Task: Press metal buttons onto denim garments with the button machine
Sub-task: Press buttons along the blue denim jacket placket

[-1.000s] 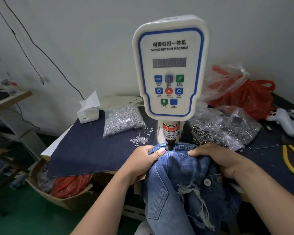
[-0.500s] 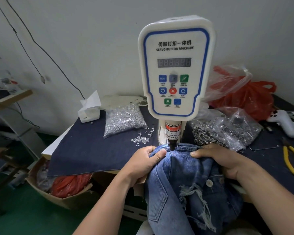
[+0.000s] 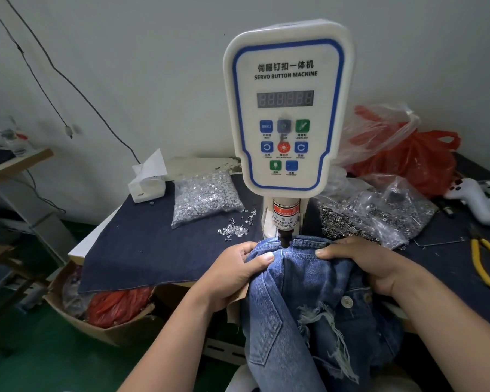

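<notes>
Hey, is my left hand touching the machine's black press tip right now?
Apart. The head view shows blue denim garment between the left hand and the black press tip.

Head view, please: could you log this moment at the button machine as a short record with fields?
machine: servo button machine, display digits unlit
punch: black tip down at the garment's top edge
garment: blue denim garment, ripped, one metal button already on it
left hand: left hand grips the denim left of the punch
right hand: right hand grips the denim right of the punch
supplies: bag of silver parts; loose pieces beside it
tools: yellow-handled pliers
</notes>
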